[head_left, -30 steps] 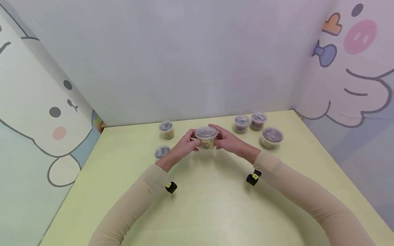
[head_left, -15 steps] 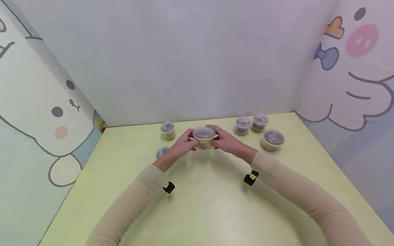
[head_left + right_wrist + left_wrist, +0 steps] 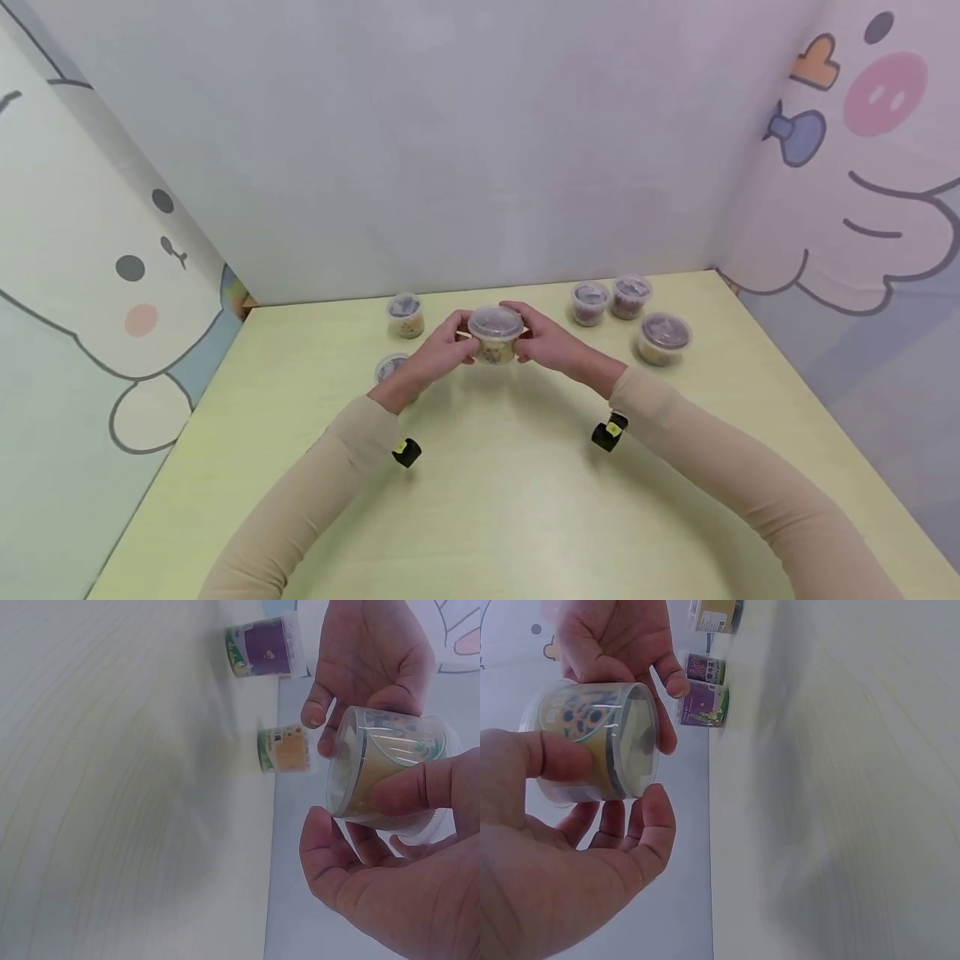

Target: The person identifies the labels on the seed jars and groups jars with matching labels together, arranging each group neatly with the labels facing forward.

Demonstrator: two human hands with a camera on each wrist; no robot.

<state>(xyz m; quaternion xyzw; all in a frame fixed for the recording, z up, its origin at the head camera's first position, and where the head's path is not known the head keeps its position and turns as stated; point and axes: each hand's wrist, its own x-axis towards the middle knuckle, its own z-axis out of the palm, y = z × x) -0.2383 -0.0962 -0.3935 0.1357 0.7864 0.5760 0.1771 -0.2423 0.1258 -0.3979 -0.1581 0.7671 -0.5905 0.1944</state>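
Observation:
Between the two hands a round clear-lidded tub (image 3: 496, 335) is held upright above the table, with a yellowish printed label. My left hand (image 3: 442, 348) grips its left side, thumb on the front wall and fingers curled behind. On the other side my right hand (image 3: 553, 340) grips it the same way. In the left wrist view the left thumb presses the wall of the tub (image 3: 589, 739); the right wrist view shows the right thumb on the tub (image 3: 390, 769). The tub's underside faces the table, touching nothing.
On the yellow table (image 3: 480, 500), a small tub (image 3: 406, 316) stands at the back left, another (image 3: 392, 365) partly behind the left forearm. Two purple tubs (image 3: 589, 302) (image 3: 631, 297) and a wider tub (image 3: 663, 338) stand at the back right. A pale wall (image 3: 465, 150) rises behind.
Both hands have shifted slightly left with the tub between them. Their grip looks the same, and the other tubs have kept their places on the table.

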